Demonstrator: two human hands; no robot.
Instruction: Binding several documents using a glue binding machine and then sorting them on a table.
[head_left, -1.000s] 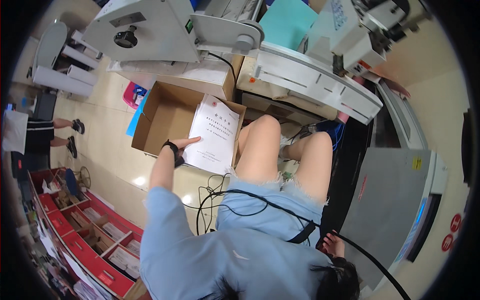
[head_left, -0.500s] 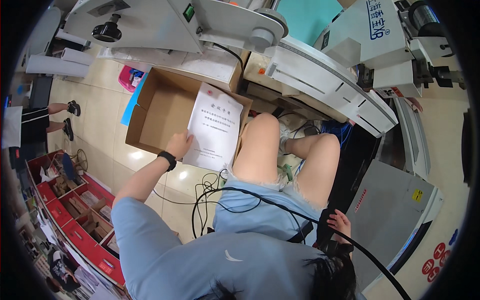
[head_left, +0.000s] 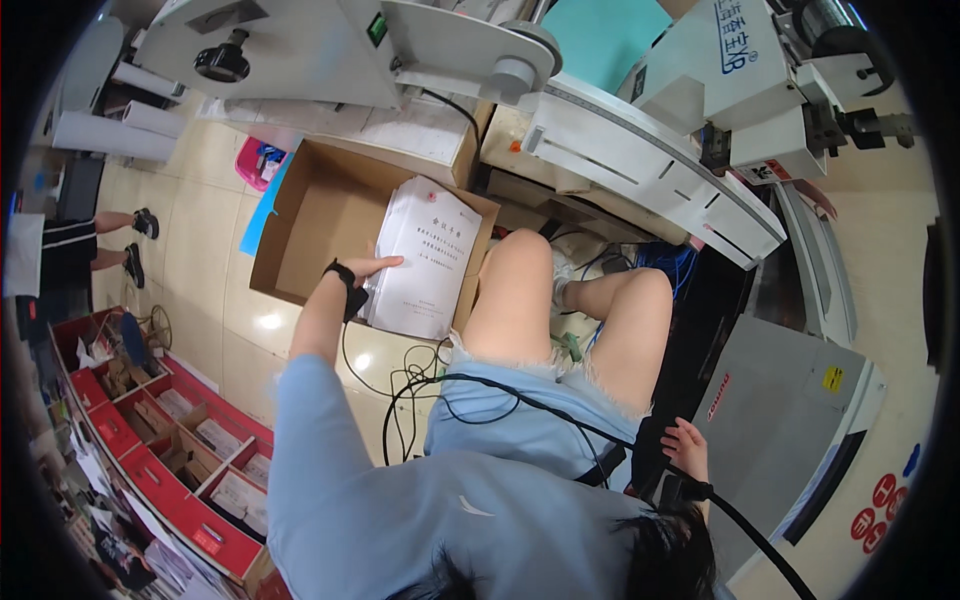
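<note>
A stack of white printed booklets (head_left: 430, 255) lies in the right part of an open brown cardboard box (head_left: 325, 215), tilted against its right side and jutting over the near edge. My left hand (head_left: 368, 268) grips the stack's left edge, the thumb on the top cover and the other fingers partly hidden. Several layers show along that edge. Low on the right, my right hand (head_left: 686, 447) is away from the box, holding nothing, its fingers loosely bent and apart. It is nearest to a grey machine cabinet (head_left: 775, 430).
Black cables (head_left: 415, 385) hang across my lap. A white machine bed (head_left: 650, 160) with slots spans the far right. Red compartment trays (head_left: 180, 440) stand at left. A pink basket (head_left: 255, 160) sits behind the box. Another person's legs (head_left: 115, 220) show at far left.
My left hand has moved slightly up, its thumb now over the top cover. The stack's left edge has spread, showing more layers. My right hand stays nearly in place.
</note>
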